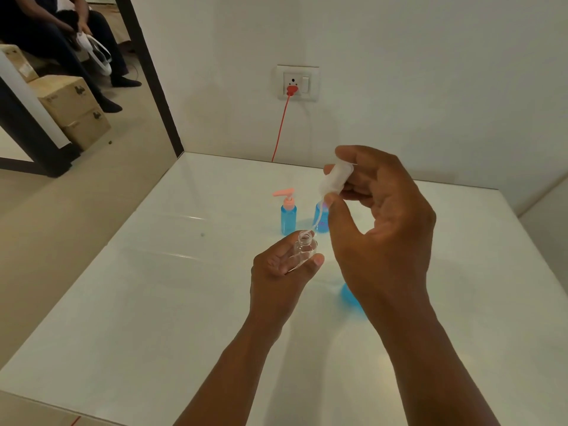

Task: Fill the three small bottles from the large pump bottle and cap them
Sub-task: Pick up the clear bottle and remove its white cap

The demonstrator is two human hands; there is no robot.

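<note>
My left hand (281,265) grips a small clear bottle (303,251) with its neck open, held above the white table (153,302). My right hand (381,222) pinches a white spray cap (335,178) whose thin tube (316,218) dips toward that neck. A small blue bottle with a pink pump top (288,214) stands behind. Beside it a second blue bottle (321,218) is partly hidden by the tube and my right hand. Another blue object (350,295) shows under my right wrist, mostly hidden.
A red cable (281,127) runs from a wall socket (296,83) down behind the table's far edge. Left of the table a mirror shows cardboard boxes (70,103) and a seated person (61,32).
</note>
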